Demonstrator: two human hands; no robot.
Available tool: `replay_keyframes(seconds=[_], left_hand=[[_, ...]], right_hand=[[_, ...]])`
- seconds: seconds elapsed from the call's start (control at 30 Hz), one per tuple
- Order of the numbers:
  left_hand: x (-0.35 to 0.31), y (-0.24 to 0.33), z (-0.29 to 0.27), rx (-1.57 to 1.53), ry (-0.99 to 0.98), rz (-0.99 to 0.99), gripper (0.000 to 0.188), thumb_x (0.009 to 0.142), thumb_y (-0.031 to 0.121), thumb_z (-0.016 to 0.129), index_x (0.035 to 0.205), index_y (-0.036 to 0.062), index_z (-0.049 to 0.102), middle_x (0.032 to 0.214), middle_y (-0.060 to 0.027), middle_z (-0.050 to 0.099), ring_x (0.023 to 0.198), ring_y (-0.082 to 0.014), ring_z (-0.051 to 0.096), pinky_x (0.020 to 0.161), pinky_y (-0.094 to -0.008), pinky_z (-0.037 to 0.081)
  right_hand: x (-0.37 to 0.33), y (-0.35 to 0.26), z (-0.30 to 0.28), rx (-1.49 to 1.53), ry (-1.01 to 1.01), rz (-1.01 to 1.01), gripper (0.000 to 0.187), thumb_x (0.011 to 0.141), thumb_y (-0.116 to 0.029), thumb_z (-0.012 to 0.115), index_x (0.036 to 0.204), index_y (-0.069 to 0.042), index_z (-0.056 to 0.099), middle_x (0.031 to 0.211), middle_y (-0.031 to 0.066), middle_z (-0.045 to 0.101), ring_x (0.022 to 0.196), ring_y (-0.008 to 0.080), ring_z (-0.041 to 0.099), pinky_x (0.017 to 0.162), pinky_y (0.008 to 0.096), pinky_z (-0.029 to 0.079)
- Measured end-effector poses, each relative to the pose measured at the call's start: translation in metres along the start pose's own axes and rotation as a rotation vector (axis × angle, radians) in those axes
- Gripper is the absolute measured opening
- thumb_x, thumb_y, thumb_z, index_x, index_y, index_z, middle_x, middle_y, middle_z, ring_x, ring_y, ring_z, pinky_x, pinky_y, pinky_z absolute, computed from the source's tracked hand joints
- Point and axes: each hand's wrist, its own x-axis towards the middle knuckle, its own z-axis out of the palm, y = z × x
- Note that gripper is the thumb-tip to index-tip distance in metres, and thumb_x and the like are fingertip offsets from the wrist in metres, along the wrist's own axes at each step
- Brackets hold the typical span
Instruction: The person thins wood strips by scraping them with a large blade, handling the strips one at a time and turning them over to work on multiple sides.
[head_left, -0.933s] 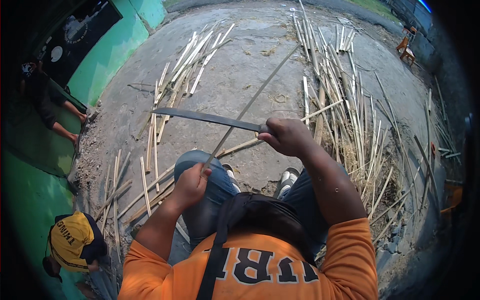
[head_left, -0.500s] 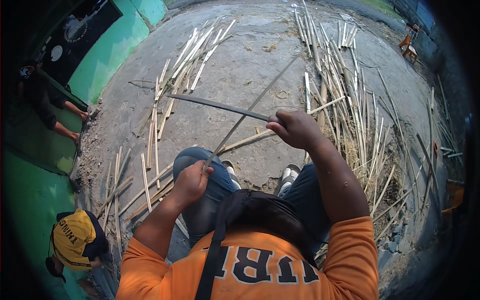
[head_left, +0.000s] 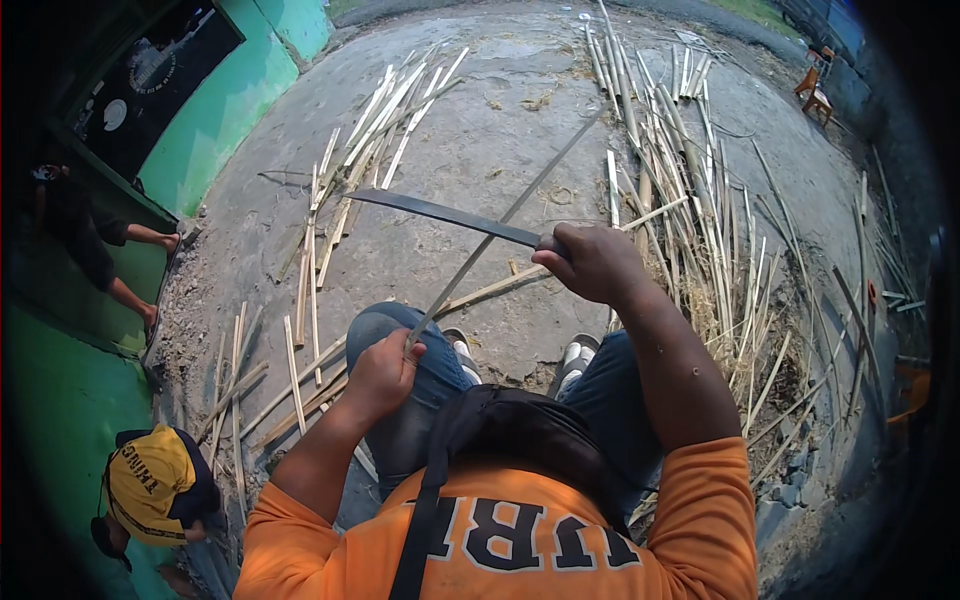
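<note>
My left hand is closed round the near end of a long, thin bamboo strip, just above my left knee. The strip slants up and away to the right over the concrete. In my right hand is the handle of a machete. Its long dark blade points left and crosses the strip at about the middle; whether the edge touches the strip I cannot tell. My fingers hide most of the handle.
Split bamboo strips lie in a large pile at the right and a smaller pile at the far left. A person in a yellow top is at the lower left, another by the green wall. An orange chair stands far right.
The machete and the strip keep nearly the same crossed position. The blade appears tilted slightly more, showing more of its flat side.
</note>
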Motion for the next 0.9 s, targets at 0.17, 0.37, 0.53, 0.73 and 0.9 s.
replay_keyframes(seconds=[0.17, 0.37, 0.53, 0.73, 0.9], left_hand=[[0.0, 0.0, -0.002, 0.013, -0.012, 0.014, 0.033, 0.109, 0.033, 0.056, 0.11, 0.0007, 0.064, 0.09, -0.0256, 0.07, 0.089, -0.051, 0.066, 0.074, -0.0576, 0.052], [0.002, -0.001, -0.002, 0.002, -0.013, 0.001, 0.036, 0.109, 0.035, 0.054, 0.109, 0.0004, 0.065, 0.088, -0.026, 0.07, 0.088, -0.0516, 0.066, 0.073, -0.0575, 0.051], [0.003, -0.005, -0.003, -0.082, 0.019, 0.052, 0.038, 0.11, 0.036, 0.053, 0.107, 0.0003, 0.065, 0.087, -0.0265, 0.069, 0.087, -0.0524, 0.065, 0.072, -0.0571, 0.05], [0.001, -0.005, -0.006, -0.086, -0.013, -0.052, 0.04, 0.11, 0.037, 0.053, 0.105, -0.0008, 0.064, 0.088, -0.0283, 0.068, 0.089, -0.0533, 0.065, 0.073, -0.0562, 0.05], [0.001, -0.006, -0.007, -0.091, -0.015, -0.027, 0.041, 0.111, 0.037, 0.052, 0.107, -0.0015, 0.064, 0.09, -0.0285, 0.069, 0.09, -0.0534, 0.065, 0.074, -0.0561, 0.05]], right_hand=[[0.002, 0.004, 0.005, 0.035, -0.014, -0.007, 0.054, 0.1, -0.062, 0.059, 0.093, -0.01, 0.07, 0.078, 0.0172, 0.072, 0.077, 0.0425, 0.071, 0.07, 0.0534, 0.055], [0.003, 0.007, 0.009, 0.044, 0.062, 0.004, 0.053, 0.099, -0.062, 0.062, 0.09, -0.01, 0.069, 0.076, 0.0168, 0.071, 0.075, 0.042, 0.071, 0.066, 0.053, 0.054], [0.007, 0.014, 0.015, 0.037, 0.03, -0.02, 0.054, 0.099, -0.063, 0.06, 0.091, -0.011, 0.067, 0.074, 0.016, 0.07, 0.074, 0.0414, 0.071, 0.065, 0.0517, 0.054], [0.007, -0.002, 0.031, 0.054, 0.068, -0.041, 0.055, 0.099, -0.065, 0.059, 0.092, -0.01, 0.064, 0.073, 0.0164, 0.069, 0.072, 0.0422, 0.07, 0.063, 0.0527, 0.053], [0.013, 0.008, 0.023, 0.024, 0.074, -0.013, 0.054, 0.098, -0.063, 0.062, 0.09, -0.01, 0.065, 0.074, 0.0158, 0.069, 0.072, 0.0413, 0.071, 0.064, 0.053, 0.054]])
